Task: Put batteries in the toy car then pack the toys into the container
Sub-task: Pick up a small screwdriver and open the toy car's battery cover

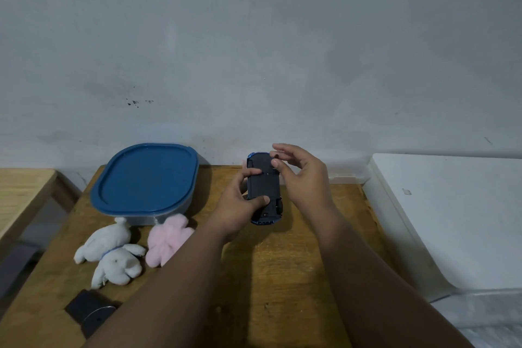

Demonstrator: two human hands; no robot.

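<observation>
A blue toy car (264, 188) is held upside down above the wooden table (282, 263), its black underside facing me. My left hand (240, 206) grips its left side, thumb on the underside. My right hand (302, 175) touches the far end of the underside with its thumb, the other fingers spread above. A container with a blue lid (145, 178), lid on, stands at the table's back left. In front of it lie a white plush rabbit (113, 254) and a pink plush toy (166, 237). No batteries are visible.
A dark flat object with a grey disc (90, 312) lies near the table's front left, partly behind my left arm. A white cabinet or appliance (452, 212) stands right of the table. A second wooden table (22, 192) is at far left. The wall is close behind.
</observation>
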